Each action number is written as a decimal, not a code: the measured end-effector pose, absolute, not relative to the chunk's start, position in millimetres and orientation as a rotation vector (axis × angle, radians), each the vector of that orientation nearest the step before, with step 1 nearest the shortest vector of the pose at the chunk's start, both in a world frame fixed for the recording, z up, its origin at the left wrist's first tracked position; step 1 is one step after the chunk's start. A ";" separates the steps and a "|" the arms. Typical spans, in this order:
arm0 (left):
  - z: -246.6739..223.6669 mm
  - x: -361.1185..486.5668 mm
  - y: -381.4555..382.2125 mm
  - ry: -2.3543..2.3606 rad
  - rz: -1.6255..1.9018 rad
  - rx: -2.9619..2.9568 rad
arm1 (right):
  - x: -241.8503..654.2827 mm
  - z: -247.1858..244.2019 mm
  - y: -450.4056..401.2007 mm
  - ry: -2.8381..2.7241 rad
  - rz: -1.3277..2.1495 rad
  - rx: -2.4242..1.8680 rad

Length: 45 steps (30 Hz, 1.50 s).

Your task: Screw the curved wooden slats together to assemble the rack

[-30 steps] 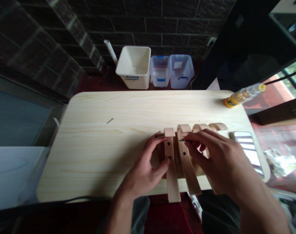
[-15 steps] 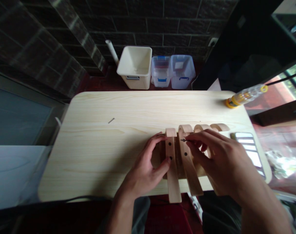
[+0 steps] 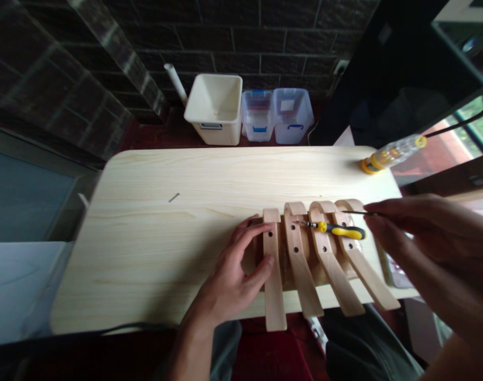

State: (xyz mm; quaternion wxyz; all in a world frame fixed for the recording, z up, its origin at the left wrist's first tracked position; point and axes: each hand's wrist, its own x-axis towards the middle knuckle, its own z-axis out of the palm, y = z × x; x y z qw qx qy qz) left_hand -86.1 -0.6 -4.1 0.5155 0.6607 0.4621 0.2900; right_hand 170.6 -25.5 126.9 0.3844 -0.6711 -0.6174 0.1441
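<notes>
while the left hand [image 3: 233, 270] has kept its place, the right hand [image 3: 428, 248] has drawn back to the right of the wooden strips, where half a second ago it was bent low over the second one. that retreat uncovers a yellow-and-black screwdriver [image 3: 340, 230], which lies crosswise over the second strip [image 3: 305, 280], third strip [image 3: 342, 283] and fourth strip [image 3: 368, 275], its tip near the upper hole of the second; whether the tip sits in anything is too small to tell. the right hand is closed to a pinch, its fingertips on a thin dark rod [image 3: 352, 212] just above the fourth strip. the left hand is half open, thumb and fingers curved onto the first strip [image 3: 274, 291], holding it. so the screwdriver now seems out of anyone's grip, the work on the second strip looks paused, and all four strips show on the surface [image 3: 154, 233].
</notes>
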 end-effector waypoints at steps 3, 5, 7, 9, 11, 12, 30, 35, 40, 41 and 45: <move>-5.5 -86.5 -0.5 1.136 0.686 1.582 | 172.1 126.6 -25.6 -1.541 0.374 -1.751; -6.2 -86.9 0.1 1.143 0.684 1.586 | 174.0 122.9 -24.5 -1.563 0.365 -1.766; -6.4 -87.3 0.6 1.145 0.685 1.590 | 175.6 118.8 -23.3 -1.588 0.364 -1.769; -6.2 -87.2 0.9 1.143 0.690 1.589 | 176.7 115.8 -22.2 -1.599 0.383 -1.764; -5.7 -86.6 0.6 1.139 0.699 1.587 | 177.0 114.3 -21.2 -1.610 0.401 -1.754; -5.4 -86.2 0.4 1.138 0.702 1.586 | 177.0 114.0 -20.7 -1.621 0.399 -1.751; -5.5 -83.9 -0.4 1.090 0.778 1.534 | 140.8 94.9 -8.3 -2.005 0.443 -1.606; -4.5 -84.2 -0.6 1.062 0.801 1.513 | 127.9 81.7 -2.9 -2.198 0.416 -1.525; -5.1 -85.4 -2.1 1.052 0.806 1.509 | 119.0 72.8 -2.5 -2.247 0.500 -1.503; -4.9 -85.5 -2.3 1.049 0.806 1.505 | 117.5 71.3 -2.6 -2.252 0.517 -1.496; -3.6 -84.7 -2.4 1.045 0.811 1.484 | 112.7 65.1 -3.3 -2.260 0.539 -1.546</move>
